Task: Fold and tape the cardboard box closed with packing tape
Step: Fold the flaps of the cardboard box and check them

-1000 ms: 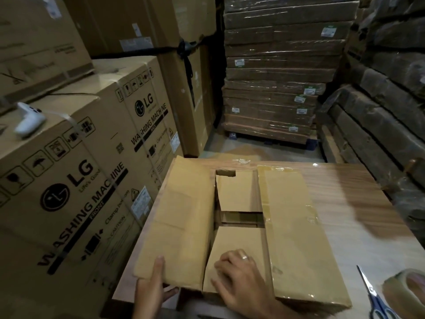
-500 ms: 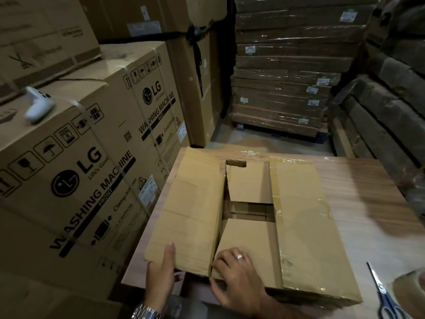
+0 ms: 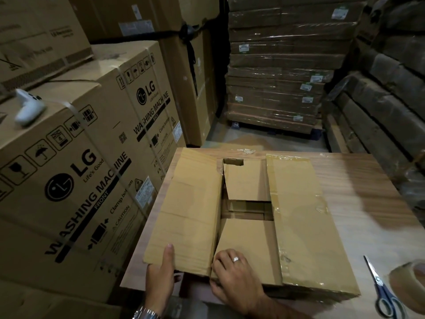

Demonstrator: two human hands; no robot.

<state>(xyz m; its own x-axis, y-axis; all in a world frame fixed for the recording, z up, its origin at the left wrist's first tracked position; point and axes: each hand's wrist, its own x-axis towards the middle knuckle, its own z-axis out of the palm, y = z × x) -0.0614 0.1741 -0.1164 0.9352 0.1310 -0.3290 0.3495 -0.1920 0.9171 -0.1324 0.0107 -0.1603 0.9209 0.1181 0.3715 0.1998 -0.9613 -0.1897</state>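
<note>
Little has shifted: left hand [image 3: 161, 276] still pinches the left flap [image 3: 188, 208], right hand [image 3: 232, 276] spread flat on the near inner flap [image 3: 247, 240]; release early and the flaps may spring up.

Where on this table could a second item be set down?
Free: bare wooden table between the cardboard box and the far right edge, beyond the scissors. Crowded: the near right corner holds scissors and packing tape roll; the box's left flap overhangs the table's left edge.

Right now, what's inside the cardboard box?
Through the gap between the two short flaps, only dark space and a bit of inner cardboard show. The long flaps and the right hand cover the rest, so any contents of the cardboard box stay hidden.
</note>
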